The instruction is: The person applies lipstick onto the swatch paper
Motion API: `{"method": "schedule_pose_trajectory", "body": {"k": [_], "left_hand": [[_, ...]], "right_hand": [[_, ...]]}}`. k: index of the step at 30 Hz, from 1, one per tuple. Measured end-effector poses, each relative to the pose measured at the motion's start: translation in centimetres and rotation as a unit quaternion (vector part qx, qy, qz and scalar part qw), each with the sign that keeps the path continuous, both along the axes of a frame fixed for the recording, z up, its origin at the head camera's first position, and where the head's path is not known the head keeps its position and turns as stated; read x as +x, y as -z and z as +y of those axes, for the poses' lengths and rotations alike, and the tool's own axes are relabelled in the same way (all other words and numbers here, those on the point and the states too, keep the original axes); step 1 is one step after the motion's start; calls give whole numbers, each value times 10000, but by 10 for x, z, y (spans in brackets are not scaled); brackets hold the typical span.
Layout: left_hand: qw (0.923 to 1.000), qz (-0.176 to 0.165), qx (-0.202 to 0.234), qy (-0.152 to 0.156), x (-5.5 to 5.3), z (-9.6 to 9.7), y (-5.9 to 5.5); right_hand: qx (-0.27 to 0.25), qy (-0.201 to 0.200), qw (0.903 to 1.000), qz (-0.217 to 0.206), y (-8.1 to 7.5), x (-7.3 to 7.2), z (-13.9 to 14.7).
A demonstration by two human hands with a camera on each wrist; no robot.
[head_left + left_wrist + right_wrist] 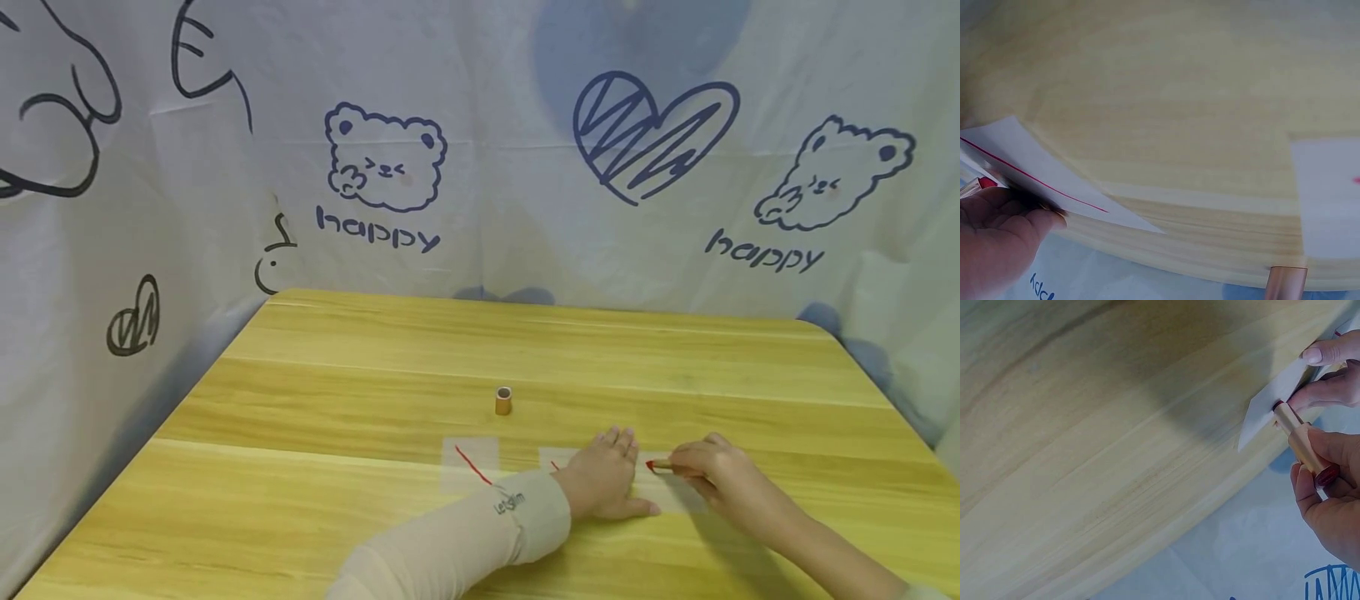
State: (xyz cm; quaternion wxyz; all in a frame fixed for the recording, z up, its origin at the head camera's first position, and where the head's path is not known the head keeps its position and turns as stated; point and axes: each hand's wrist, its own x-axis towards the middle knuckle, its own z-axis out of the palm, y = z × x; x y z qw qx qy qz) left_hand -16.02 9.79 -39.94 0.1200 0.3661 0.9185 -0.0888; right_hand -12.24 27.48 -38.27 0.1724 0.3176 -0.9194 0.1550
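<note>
Head view: left hand [603, 479] lying flat, fingers straight, pressing a white paper slip [675, 492] onto the wooden counter [375, 375]. Right hand [708, 475] just beside it, fingers curled round a lipstick [660, 467], red tip touching the slip near the left fingertips. Another slip [468, 462] with a red stroke lying further left; a third, partly under the left hand, showing a small red mark. Gold cap [503, 401] standing upright, well apart, farther back on the counter. Risk judged here: red tip so close to the left fingertips, so any slide likely to smear skin rather than paper.

Left wrist view: left hand [997, 237] resting on a slip [1041, 175] crossed by a thin red line, with the paper's corner past the fingers unheld. Possible trouble: paper dragging or creasing under the stroke if pressure eases, skewing the line.

Right wrist view: right hand [1329, 494] pinching the gold lipstick [1300, 434] low on its barrel, tip on the edge of the slip [1272, 412], left fingertips [1325, 353] on the same paper. Likely hazards: soft tip breaking under a hard, angled push, or running off the edge and marking the counter [1116, 444].
</note>
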Motion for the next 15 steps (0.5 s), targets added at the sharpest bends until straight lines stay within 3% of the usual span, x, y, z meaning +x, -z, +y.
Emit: {"method": "schedule_pose_trajectory", "body": {"k": [9, 15], "left_hand": [[10000, 17, -1, -11, 0, 1, 0], [10000, 71, -49, 35, -1, 0, 1]], "right_hand": [[-30, -62, 9999, 105, 0, 0, 1], [33, 10, 10000, -66, -1, 1, 2]]}}
